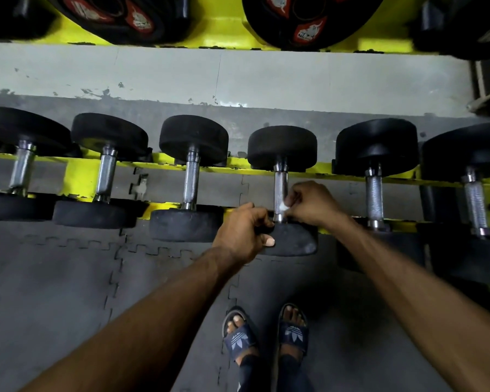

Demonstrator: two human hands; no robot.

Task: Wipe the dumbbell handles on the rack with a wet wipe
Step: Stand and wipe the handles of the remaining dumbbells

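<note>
Pinching the wet wipe [283, 205] in the right hand [311, 202] against the fourth handle [280, 183] on the rack [77, 176], low down; gripping that dumbbell's near head [293, 241] with the left hand [244, 233]. Midway, perhaps: two handles [374, 193] rightward to go

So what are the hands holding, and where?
The right hand pinches a small white wet wipe against the lower part of a dumbbell handle. The left hand grips that dumbbell's near black end by its rim.
</note>
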